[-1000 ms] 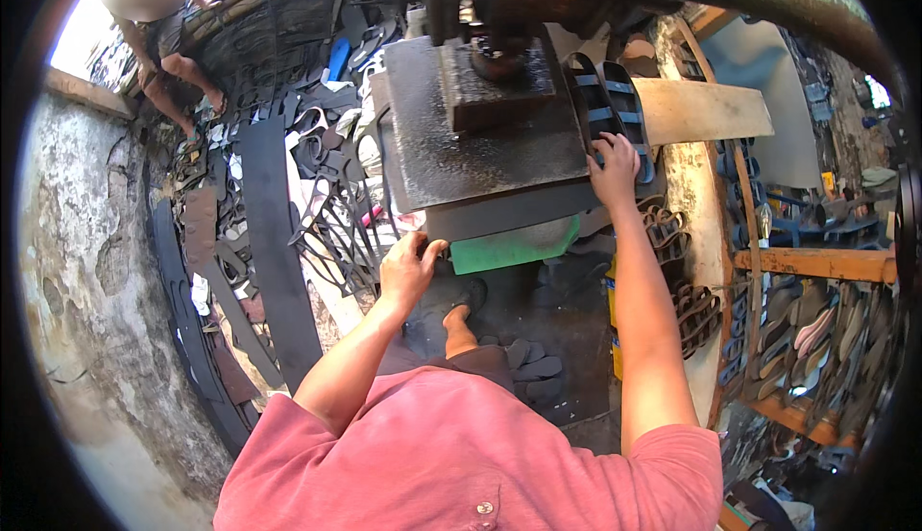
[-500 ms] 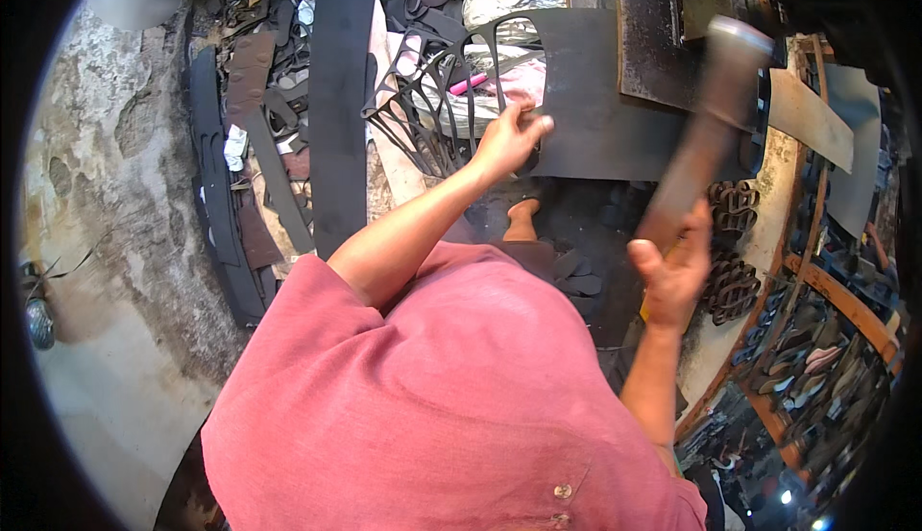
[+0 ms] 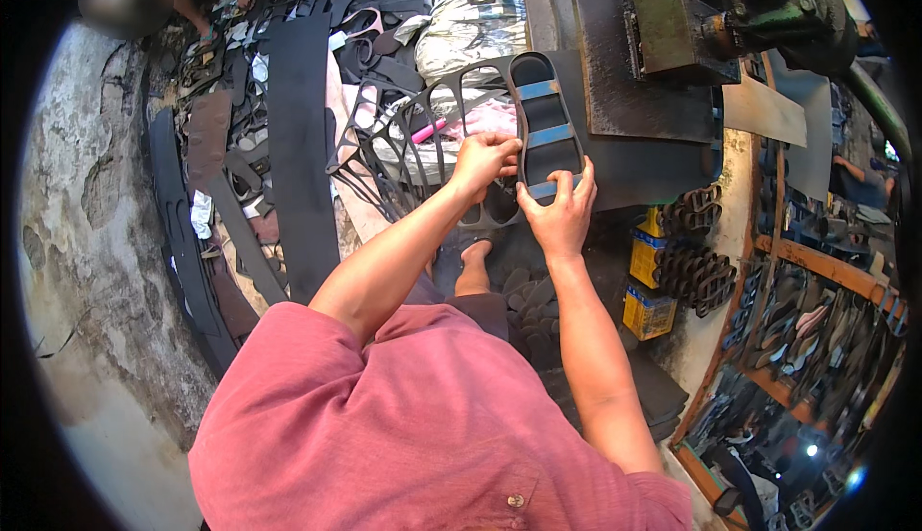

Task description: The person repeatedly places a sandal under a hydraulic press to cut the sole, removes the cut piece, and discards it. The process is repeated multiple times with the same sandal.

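We see the dark sole-shaped frame [image 3: 525, 152], long, rounded at both ends and pinched in at the waist, with a slim rim and three blue bars running across it; inside the outline it shows dark between the bars; it sits over the black sheet [image 3: 643, 168], just right of that sheet's looping cut-out openings and left of the heavy metal press plate [image 3: 615, 84], its narrower end toward us; our right grip [image 3: 562, 216] clasps that near end, thumb on one side and fingers on the other; our left grip [image 3: 485, 166] has its fingertips bunched at the frame's left edge, though we cannot tell whether they pinch the frame or the sheet.
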A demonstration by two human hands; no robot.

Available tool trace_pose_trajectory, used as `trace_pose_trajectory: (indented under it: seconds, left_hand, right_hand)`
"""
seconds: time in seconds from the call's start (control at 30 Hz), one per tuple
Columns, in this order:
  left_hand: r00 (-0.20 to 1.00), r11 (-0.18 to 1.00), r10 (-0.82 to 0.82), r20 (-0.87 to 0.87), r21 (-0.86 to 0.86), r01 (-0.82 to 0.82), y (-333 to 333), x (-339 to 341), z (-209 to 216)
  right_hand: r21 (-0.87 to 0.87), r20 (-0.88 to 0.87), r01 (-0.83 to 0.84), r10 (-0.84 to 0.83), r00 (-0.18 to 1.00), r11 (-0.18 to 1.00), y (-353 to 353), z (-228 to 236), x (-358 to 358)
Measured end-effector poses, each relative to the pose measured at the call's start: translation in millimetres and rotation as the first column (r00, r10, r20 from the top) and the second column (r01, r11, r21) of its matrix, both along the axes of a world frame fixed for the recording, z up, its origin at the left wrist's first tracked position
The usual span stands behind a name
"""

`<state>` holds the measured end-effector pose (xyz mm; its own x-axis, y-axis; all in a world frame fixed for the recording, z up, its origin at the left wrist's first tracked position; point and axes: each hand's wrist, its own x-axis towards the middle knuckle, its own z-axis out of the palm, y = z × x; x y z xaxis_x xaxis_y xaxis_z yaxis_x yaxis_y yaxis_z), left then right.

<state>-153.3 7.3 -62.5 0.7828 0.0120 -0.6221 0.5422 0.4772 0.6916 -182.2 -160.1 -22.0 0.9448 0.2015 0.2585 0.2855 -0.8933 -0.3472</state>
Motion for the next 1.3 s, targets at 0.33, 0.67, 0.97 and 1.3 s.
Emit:
trace_pose_trajectory:
  seconds: [0.33, 0.67, 0.97, 1.3]
  left_hand:
    - [0.967, 0.995, -0.001, 0.255, 0.098, -0.024, -23, 45, 32]
    - [0.972, 0.993, -0.106, 0.209, -0.028, 0.114, -14, 52, 9]
    - [0.973, 0.981, -0.186, 0.136, -0.026, 0.191, -9, 50, 30]
    - [0.978, 0.987, -0.161, 0.131, -0.009, 0.164, -15, 51, 25]
  right_hand:
    - [0.055, -0.154, 0.081, -0.071, 0.986, 0.995, -64, 5, -7]
    - [0.090, -0.130, 0.024, -0.012, 0.991, 0.996, -82, -7, -2]
    - [0.059, -0.089, 0.020, -0.015, 0.996, 0.998, -86, -13, -1]
    - [0.024, -0.138, 0.083, -0.079, 0.987, 0.996, -100, -16, -2]
